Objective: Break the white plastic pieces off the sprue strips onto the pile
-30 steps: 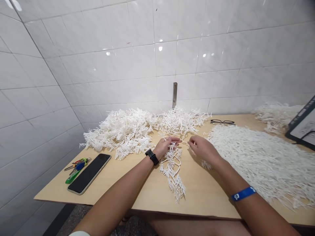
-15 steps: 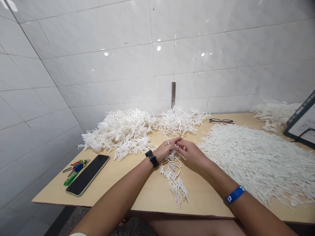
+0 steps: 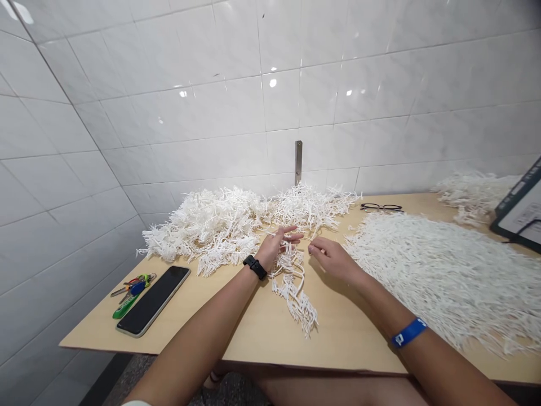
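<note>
Fingers apart, my left hand [image 3: 279,243] rests over the top of a branched white strand cluster [image 3: 298,301], which trails toward the table's front edge. A small gap separates it from my right hand [image 3: 329,256], whose fingers are curled together; anything between the fingertips is too small to make out. Behind my hands lie a large tangled white heap [image 3: 211,220] and a smaller white heap [image 3: 304,206] beside it. Right of my right hand spreads a wide pile of short white pieces [image 3: 439,270].
On the wooden table [image 3: 190,332] at the left are a phone [image 3: 153,301] and keys [image 3: 137,286] with a green tag. Glasses [image 3: 381,207] lie at the back. Another white heap [image 3: 473,194] and a dark-framed panel [image 3: 522,214] stand at the right.
My hands have moved apart: the left went slightly left and its fingers spread, the right drew a little right. The hanging cluster shifted slightly left and up.
</note>
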`<action>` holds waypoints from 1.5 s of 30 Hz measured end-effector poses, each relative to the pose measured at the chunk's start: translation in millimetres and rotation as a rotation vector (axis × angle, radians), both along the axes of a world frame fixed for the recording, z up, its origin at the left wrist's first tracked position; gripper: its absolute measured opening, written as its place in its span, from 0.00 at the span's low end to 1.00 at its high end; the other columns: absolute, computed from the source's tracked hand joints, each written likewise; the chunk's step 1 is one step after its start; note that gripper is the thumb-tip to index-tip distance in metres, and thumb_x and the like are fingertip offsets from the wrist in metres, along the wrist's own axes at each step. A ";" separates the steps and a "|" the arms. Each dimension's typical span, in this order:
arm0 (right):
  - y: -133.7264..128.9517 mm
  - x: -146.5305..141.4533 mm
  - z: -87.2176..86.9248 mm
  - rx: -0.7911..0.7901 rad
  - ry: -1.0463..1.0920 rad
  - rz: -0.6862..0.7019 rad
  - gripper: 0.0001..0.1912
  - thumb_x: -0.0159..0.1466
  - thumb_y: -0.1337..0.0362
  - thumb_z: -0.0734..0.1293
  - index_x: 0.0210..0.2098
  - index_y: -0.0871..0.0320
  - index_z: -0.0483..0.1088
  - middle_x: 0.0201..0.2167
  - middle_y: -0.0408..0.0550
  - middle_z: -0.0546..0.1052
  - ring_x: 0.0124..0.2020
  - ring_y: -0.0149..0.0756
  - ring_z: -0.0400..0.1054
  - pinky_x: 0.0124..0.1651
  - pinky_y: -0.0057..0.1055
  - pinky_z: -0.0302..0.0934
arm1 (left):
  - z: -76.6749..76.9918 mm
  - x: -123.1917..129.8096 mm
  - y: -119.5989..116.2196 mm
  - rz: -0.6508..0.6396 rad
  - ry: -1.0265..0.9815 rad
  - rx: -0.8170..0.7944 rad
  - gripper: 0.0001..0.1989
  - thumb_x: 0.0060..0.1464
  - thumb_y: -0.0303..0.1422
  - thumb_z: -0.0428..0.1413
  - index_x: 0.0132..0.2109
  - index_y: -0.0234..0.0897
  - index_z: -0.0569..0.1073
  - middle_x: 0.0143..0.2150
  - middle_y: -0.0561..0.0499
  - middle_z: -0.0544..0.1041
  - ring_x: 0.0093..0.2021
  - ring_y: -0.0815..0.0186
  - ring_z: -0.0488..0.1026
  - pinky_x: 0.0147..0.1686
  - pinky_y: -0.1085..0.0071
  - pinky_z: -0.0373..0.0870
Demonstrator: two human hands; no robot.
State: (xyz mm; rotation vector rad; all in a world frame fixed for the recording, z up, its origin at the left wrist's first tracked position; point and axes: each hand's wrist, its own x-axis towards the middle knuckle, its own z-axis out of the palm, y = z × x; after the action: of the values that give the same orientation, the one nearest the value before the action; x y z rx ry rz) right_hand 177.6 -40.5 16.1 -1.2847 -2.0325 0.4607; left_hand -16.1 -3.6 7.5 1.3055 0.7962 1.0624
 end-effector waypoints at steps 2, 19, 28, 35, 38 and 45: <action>5.7 10.9 -1.5 0.023 -0.050 -0.120 0.15 0.66 0.60 0.55 0.32 0.56 0.71 0.34 0.50 0.75 0.36 0.40 0.68 0.39 0.35 0.60 | 1.2 -0.4 0.8 -0.035 -0.018 -0.036 0.32 0.58 0.55 0.46 0.56 0.36 0.70 0.54 0.40 0.74 0.53 0.56 0.71 0.48 0.62 0.66; -11.4 -19.3 9.1 -0.167 0.215 0.150 0.16 0.62 0.54 0.63 0.43 0.56 0.73 0.44 0.52 0.75 0.39 0.40 0.68 0.39 0.35 0.62 | 3.8 12.3 -13.2 -0.208 -0.062 -0.006 0.34 0.59 0.57 0.38 0.62 0.41 0.64 0.62 0.42 0.67 0.61 0.52 0.62 0.59 0.53 0.56; -7.3 -22.3 2.9 -0.167 0.256 0.073 0.14 0.60 0.53 0.63 0.33 0.59 0.71 0.29 0.46 0.73 0.30 0.35 0.64 0.33 0.32 0.57 | 0.4 16.3 -16.4 -0.197 0.048 0.064 0.31 0.59 0.55 0.42 0.56 0.40 0.72 0.59 0.44 0.70 0.58 0.55 0.65 0.56 0.60 0.60; 3.7 -9.4 -1.4 -0.400 0.461 0.122 0.23 0.58 0.46 0.63 0.19 0.58 0.66 0.19 0.44 0.68 0.24 0.32 0.61 0.30 0.31 0.54 | 2.7 18.9 -15.0 -0.042 0.126 0.147 0.28 0.57 0.53 0.48 0.45 0.33 0.76 0.32 0.48 0.74 0.32 0.68 0.68 0.34 0.72 0.62; 4.9 -9.5 -3.5 -0.467 0.560 0.115 0.25 0.56 0.43 0.64 0.17 0.58 0.64 0.17 0.43 0.65 0.22 0.30 0.59 0.29 0.31 0.54 | 3.6 19.8 -14.8 -0.017 0.152 0.165 0.25 0.52 0.53 0.53 0.34 0.32 0.73 0.21 0.56 0.63 0.23 0.73 0.58 0.26 0.74 0.54; 3.3 -4.1 -3.4 -0.461 0.559 0.005 0.30 0.57 0.38 0.61 0.16 0.57 0.60 0.16 0.42 0.62 0.19 0.29 0.55 0.27 0.31 0.52 | 2.0 18.7 -18.0 -0.186 0.207 0.110 0.23 0.47 0.51 0.59 0.30 0.35 0.64 0.18 0.61 0.55 0.20 0.76 0.50 0.23 0.74 0.46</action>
State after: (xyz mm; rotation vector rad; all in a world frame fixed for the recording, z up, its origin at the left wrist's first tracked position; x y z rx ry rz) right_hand 173.6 -37.2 12.7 -1.2232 -1.5007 1.1961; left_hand 2.6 -21.6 9.5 1.5695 0.7610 0.8418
